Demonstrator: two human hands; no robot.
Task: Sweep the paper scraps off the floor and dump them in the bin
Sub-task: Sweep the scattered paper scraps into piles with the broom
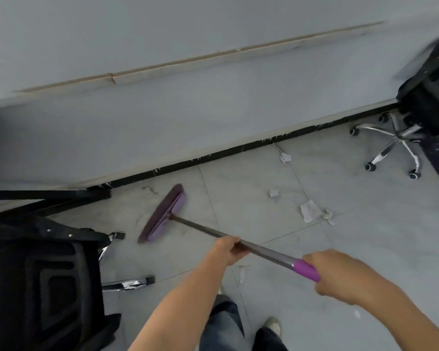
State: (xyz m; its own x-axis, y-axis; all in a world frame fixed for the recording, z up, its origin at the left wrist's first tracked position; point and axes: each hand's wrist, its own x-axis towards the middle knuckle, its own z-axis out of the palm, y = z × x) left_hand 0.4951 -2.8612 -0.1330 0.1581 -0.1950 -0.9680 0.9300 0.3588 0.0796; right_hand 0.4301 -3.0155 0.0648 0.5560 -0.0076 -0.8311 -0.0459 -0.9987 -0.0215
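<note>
A purple broom [162, 215] rests with its head on the pale tiled floor near the wall's black skirting. My left hand [228, 249] grips the grey shaft at its middle. My right hand [340, 274] grips the purple end of the handle. White paper scraps lie to the right of the broom head: a flat piece [309, 211], a small crumpled one [274, 193], another by the skirting [285, 157], and bits [328, 214] beside the flat piece. A thin scrap [242, 273] lies under the shaft. No bin is in view.
A black office chair [43, 274] fills the lower left, its chrome legs [127, 285] reaching toward my feet. A second chair with a chrome star base [393, 145] stands at the upper right. The wall [213, 110] runs diagonally behind. My shoes [273, 325] are at the bottom.
</note>
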